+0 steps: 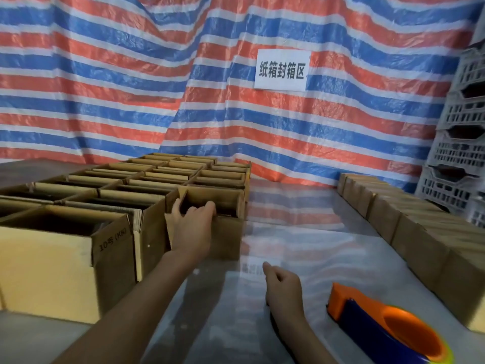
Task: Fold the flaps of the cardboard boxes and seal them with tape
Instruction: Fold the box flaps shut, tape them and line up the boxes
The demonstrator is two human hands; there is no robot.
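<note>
A striped tarp is hanging behind the worktop, screening off the packing area. A block of open cardboard boxes is standing packed together on the left, seemingly waiting their turn. A row of closed boxes is lining the right edge, probably set aside as done. The corner box of the block is being gripped at its near wall by the left hand, fingers hooked over the rim, likely to pull it onto bare worktop for folding. The tape dispenser is lying near the right hand, which is hovering loosely curled and holding nothing.
</note>
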